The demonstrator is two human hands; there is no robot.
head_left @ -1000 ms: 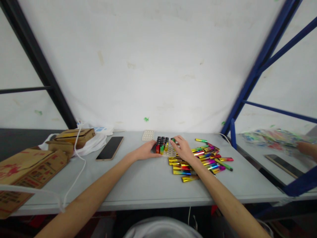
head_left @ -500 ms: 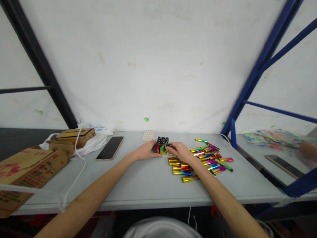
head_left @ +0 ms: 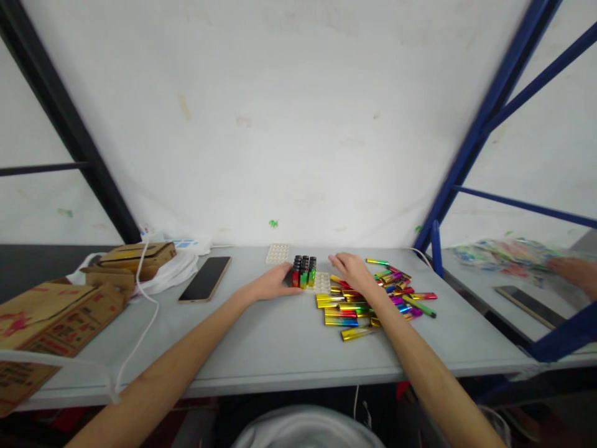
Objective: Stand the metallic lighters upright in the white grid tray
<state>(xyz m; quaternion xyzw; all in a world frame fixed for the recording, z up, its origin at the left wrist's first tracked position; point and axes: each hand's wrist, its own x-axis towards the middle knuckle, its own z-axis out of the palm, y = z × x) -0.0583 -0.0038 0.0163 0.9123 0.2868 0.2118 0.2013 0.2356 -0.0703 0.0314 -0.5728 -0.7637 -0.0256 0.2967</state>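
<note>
The left hand [head_left: 273, 285] lies flat with fingers together against the white tray [head_left: 321, 283], likely to keep it from sliding, while the right hand [head_left: 353, 271], fingers spread and holding nothing, hovers over the shiny sticks [head_left: 368, 302] beside the tray.

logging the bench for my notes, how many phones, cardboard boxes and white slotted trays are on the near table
phones: 1, the dark phone
cardboard boxes: 2, the large cardboard box and the small cardboard box
white slotted trays: 2, the spare tray and the tray partly filled with upright lighters
total: 5
</note>
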